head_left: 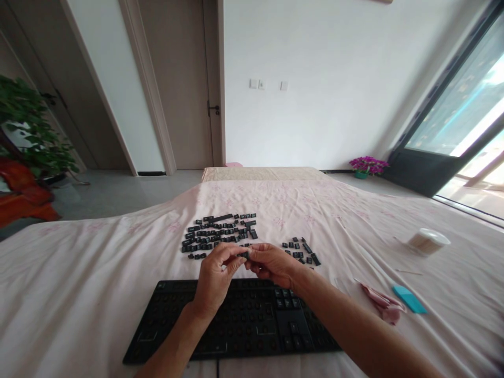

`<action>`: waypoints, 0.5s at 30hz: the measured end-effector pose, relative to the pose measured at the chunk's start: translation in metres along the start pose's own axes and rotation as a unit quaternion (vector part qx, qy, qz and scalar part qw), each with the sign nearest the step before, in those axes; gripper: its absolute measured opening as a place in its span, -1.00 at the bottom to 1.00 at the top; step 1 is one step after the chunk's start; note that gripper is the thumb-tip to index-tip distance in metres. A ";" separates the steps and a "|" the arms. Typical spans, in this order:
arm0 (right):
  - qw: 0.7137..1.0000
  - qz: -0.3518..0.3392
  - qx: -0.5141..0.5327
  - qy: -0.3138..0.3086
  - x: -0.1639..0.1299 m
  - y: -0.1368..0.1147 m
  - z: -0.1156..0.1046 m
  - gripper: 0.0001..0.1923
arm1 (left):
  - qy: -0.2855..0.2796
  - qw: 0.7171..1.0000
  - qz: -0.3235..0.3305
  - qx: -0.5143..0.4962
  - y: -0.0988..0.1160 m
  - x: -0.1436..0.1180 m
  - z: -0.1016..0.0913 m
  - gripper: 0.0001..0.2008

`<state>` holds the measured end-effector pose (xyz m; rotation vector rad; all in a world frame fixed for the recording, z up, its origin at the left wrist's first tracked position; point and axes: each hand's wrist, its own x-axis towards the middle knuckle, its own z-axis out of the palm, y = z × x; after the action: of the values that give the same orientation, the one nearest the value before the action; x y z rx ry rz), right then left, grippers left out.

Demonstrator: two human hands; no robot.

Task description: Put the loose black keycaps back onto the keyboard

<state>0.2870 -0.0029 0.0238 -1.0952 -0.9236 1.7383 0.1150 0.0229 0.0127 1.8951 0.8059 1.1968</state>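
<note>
Lying nearest the camera, at the lower middle of the frame, a flat black plastic keyboard (232,320) with most of its keycaps removed is resting on the worktop (79,294), which is draped in a pale pink floral cloth. Just above it, at the centre of the frame, a small black keycap (244,255) is being pinched between both hands. Left hand (216,275) is curling its fingers and thumb closed around the keycap's left side, while right hand (271,265) is gripping the keycap's right side with thumb and fingertips, the other fingers folded in. Beyond the hands, a large cluster of loose black keycaps (218,236) is lying in rough rows, and a smaller group of black keycaps (301,251) is sitting to the right of it. Further right, a crumpled pink cloth (384,304), a flat turquoise card (409,300) and a round clear tub of cotton swabs (427,241) are lying well apart from the keyboard.
</note>
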 end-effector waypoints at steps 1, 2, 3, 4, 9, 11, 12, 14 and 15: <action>1.000 -0.012 -0.009 0.017 -0.002 0.000 0.003 -0.65 | 0.010 1.000 -0.001 0.004 0.000 -0.001 0.001 -0.84; 0.999 -0.025 -0.020 0.033 -0.004 0.000 0.007 -0.66 | 0.022 1.000 -0.008 0.001 0.000 -0.002 0.001 -0.84; 0.998 -0.037 -0.033 0.044 -0.005 0.000 0.010 -0.65 | 0.035 0.999 -0.020 -0.007 0.000 -0.002 0.002 -0.84; 0.996 -0.049 -0.047 0.051 -0.007 -0.001 0.014 -0.65 | 0.047 0.998 -0.038 -0.020 0.000 -0.003 0.003 -0.83; 0.979 -0.106 -0.163 0.068 -0.011 -0.004 0.023 -0.75 | 0.091 0.959 -0.175 -0.203 -0.001 -0.007 0.014 -0.69; 0.963 -0.126 -0.217 0.098 -0.010 -0.005 0.024 -0.80 | 0.104 0.916 -0.229 -0.311 -0.002 -0.008 0.019 -0.64; 0.955 -0.136 -0.237 0.115 -0.009 -0.005 0.024 -0.81 | 0.109 0.891 -0.258 -0.357 -0.001 -0.009 0.020 -0.63; 0.944 -0.153 -0.255 0.147 -0.009 -0.005 0.023 -0.82 | 0.121 0.840 -0.322 -0.420 0.000 -0.009 0.022 -0.66; 0.940 -0.160 -0.253 0.164 -0.008 -0.004 0.023 -0.82 | 0.131 0.819 -0.351 -0.435 0.001 -0.008 0.022 -0.70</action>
<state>0.2689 -0.0122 0.0379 -1.4149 -1.2868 1.0314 0.1324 0.0100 0.0037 0.5954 0.7927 1.0609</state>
